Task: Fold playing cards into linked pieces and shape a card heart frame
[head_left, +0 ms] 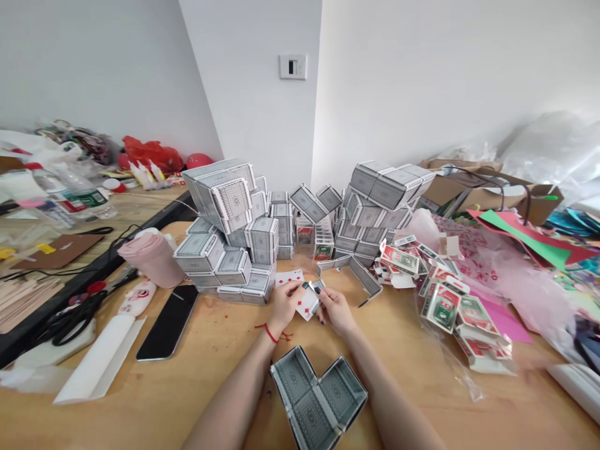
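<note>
Playing cards with red diamonds (pixel 305 310) are between my two hands, above the middle of the table. My left hand (pixel 284 304) pinches a card at its upper edge, a red string bracelet round the wrist. My right hand (pixel 336 309) grips the right side, where a grey-backed part shows; how the cards join there is too small to tell. Behind my left fingers another diamond card (pixel 289 276) is partly hidden. Between my forearms stands an open V-shaped box (pixel 308 422) made of grey-backed cards. Just beyond my right hand lies a bent card strip (pixel 359 275).
Stacked card boxes stand at the back left (pixel 237 203) and back right (pixel 387 187). A phone (pixel 167 323), a pink roll (pixel 152 256) and black scissors (pixel 77 322) lie left. Card packs (pixel 443 306), plastic wrap and a cardboard box (pixel 457 194) crowd the right.
</note>
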`<state>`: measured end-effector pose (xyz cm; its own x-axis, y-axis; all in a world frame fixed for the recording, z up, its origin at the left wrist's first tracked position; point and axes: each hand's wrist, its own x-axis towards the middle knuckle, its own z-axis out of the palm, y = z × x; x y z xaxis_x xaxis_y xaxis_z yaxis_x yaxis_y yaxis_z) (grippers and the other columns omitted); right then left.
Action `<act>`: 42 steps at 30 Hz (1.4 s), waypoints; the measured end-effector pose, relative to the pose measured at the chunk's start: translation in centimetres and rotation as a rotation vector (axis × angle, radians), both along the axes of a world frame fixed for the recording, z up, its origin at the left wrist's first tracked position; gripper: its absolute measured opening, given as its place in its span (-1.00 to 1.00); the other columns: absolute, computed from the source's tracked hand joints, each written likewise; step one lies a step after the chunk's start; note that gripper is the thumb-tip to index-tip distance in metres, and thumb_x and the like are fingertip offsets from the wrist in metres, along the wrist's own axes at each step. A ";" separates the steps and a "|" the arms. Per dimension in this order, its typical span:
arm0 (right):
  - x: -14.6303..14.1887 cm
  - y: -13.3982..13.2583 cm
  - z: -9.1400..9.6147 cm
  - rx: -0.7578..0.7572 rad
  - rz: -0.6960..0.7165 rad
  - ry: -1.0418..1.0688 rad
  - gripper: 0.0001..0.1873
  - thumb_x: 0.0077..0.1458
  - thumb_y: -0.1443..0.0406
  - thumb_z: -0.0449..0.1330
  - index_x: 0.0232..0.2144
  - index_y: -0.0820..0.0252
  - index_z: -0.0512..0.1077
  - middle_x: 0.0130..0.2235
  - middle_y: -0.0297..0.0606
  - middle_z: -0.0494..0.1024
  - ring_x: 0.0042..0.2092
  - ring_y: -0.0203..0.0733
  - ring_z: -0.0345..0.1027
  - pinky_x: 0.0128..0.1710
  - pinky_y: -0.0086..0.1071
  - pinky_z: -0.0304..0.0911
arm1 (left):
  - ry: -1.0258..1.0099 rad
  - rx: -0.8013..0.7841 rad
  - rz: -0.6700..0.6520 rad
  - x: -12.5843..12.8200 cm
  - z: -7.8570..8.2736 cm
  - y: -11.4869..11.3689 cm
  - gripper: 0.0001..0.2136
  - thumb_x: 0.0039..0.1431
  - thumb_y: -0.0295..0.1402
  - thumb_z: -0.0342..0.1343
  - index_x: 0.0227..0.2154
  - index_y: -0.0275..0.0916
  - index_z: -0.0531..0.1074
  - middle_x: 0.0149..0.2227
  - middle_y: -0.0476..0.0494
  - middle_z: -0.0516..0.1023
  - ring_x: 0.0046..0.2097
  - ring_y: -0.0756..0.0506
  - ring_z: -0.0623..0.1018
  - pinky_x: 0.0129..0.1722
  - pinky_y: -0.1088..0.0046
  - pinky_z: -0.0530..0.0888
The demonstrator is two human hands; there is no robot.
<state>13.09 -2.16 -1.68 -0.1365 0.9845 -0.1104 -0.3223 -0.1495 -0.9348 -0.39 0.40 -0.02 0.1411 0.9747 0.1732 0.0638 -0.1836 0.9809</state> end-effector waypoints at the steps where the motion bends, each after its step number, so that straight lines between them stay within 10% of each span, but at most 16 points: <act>1: -0.1 0.0 0.0 0.006 0.004 -0.009 -0.60 -0.11 -0.01 0.16 -0.45 0.22 0.32 -0.74 -0.45 0.34 -0.76 -0.38 0.17 -0.79 -0.54 0.04 | -0.009 0.005 -0.008 0.0 -0.1 0.0 -0.83 -0.03 -0.31 0.08 -0.41 -0.28 0.49 -0.40 -0.12 0.54 -0.37 -0.06 0.47 -0.38 0.47 0.37; 10: -1.1 -0.4 -0.1 0.043 0.059 -0.086 -0.57 -0.08 -0.01 0.12 -0.30 0.22 0.28 -0.58 -0.34 0.49 -0.57 -0.24 0.43 -0.57 -0.42 0.35 | 0.152 0.046 0.078 0.6 -0.5 -0.1 -0.86 -0.04 -0.32 0.09 -0.46 -0.28 0.46 -0.44 -0.08 0.52 -0.36 -0.04 0.47 -0.34 0.48 0.37; 42: -0.6 -0.6 0.0 0.056 0.026 -0.099 -0.49 -0.07 0.00 0.11 -0.21 0.30 0.32 -0.67 -0.35 0.45 -0.67 -0.25 0.36 -0.70 -0.47 0.21 | 0.061 0.004 0.137 0.9 -0.9 0.3 -0.76 0.02 -0.25 0.02 -0.57 -0.30 0.44 -0.57 -0.04 0.44 -0.49 0.01 0.37 -0.50 0.53 0.27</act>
